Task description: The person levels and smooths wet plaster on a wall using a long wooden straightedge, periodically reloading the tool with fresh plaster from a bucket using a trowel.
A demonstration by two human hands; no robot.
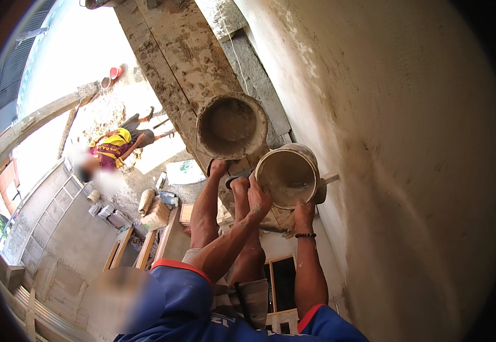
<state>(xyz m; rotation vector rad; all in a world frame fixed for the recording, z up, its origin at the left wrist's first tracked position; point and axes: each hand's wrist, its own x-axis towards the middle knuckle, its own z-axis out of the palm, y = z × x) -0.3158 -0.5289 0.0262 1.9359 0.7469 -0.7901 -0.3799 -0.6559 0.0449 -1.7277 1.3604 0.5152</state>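
Both my hands grip a mortar-smeared bucket (pixel 314 165), tilted so that its mouth faces me. My left hand (pixel 258 198) is closed on its left rim. At the near rim my right hand (pixel 303 213), with a dark bracelet at the wrist, is closed on the bucket too. Inside, a greyish wet layer coats the bottom. Just beyond, to the left, a round cement-crusted tub (pixel 203 132) rests on the planks, with some grey material in its bottom. My sandalled feet stand close to it.
Mud-stained planks (pixel 174 51) form a raised walkway beside a plastered wall (pixel 407 142). Far below on the left, a person (pixel 117 142) in a yellow and maroon shirt is on the ground. A ladder (pixel 48 219), a red bucket (pixel 115 72), wooden frames (pixel 145 248) and blocks lie down there.
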